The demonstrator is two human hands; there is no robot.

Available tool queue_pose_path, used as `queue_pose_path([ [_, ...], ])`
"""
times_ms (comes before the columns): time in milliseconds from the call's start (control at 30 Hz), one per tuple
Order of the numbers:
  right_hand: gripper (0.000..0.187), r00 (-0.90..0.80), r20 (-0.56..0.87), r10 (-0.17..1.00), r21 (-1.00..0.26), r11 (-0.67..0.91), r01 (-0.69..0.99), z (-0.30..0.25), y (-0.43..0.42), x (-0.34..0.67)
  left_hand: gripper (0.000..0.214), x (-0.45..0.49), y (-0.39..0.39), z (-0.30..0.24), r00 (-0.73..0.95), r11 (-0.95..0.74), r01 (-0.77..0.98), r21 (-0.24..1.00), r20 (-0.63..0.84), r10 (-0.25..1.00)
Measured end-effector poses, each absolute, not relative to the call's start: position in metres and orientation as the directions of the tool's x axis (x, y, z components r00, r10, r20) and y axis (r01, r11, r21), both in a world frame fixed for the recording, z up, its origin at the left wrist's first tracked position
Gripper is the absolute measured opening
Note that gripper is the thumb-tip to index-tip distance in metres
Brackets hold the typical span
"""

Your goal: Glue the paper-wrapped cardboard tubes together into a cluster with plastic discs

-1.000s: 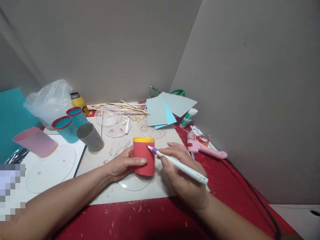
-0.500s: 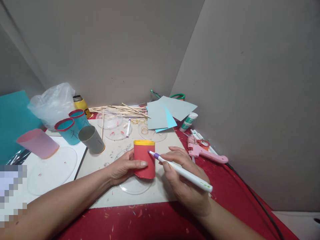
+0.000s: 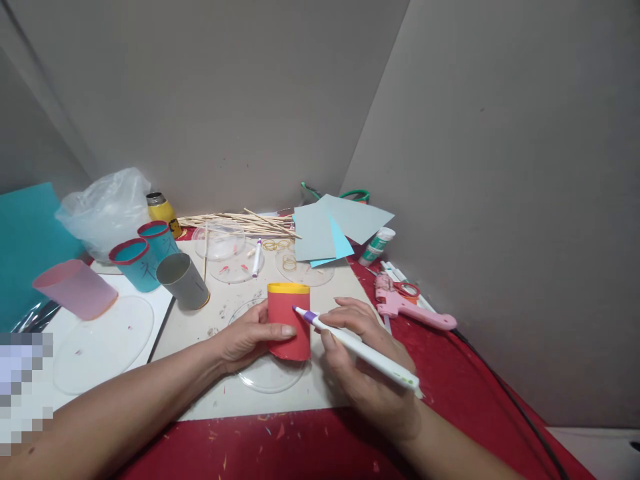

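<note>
Head view: left hand (image 3: 247, 340) grips red cup (image 3: 289, 320), upright over clear plate (image 3: 270, 389); right hand (image 3: 370, 387) pinches marker (image 3: 367, 352), tip at cup's side. Left of left hand: grey cup (image 3: 183, 283), pink cup (image 3: 77, 293), two blue cups (image 3: 140, 268), insides unclear. Beyond both hands: clear dish (image 3: 316, 275) holding rubber bands (image 3: 289, 264).

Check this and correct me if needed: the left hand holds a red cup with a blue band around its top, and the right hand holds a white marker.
The band is yellow, not blue, as the head view shows. The left hand does hold the red cup, the right hand the white marker.
</note>
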State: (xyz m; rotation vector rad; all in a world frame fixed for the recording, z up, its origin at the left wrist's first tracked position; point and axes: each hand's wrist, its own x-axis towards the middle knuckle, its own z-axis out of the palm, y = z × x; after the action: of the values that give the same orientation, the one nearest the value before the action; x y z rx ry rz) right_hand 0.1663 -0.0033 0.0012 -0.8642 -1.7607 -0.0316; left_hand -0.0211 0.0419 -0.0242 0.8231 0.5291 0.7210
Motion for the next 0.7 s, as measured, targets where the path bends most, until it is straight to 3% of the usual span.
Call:
queue_pose_path([
  [700,0.023,-0.153,0.849,0.507,-0.35,0.753,0.557,0.0025,0.0002,0.1673,0.056,-0.0201,0.043,-0.0244,0.638,0.462,-0.364,0.809,-0.145,0.756],
])
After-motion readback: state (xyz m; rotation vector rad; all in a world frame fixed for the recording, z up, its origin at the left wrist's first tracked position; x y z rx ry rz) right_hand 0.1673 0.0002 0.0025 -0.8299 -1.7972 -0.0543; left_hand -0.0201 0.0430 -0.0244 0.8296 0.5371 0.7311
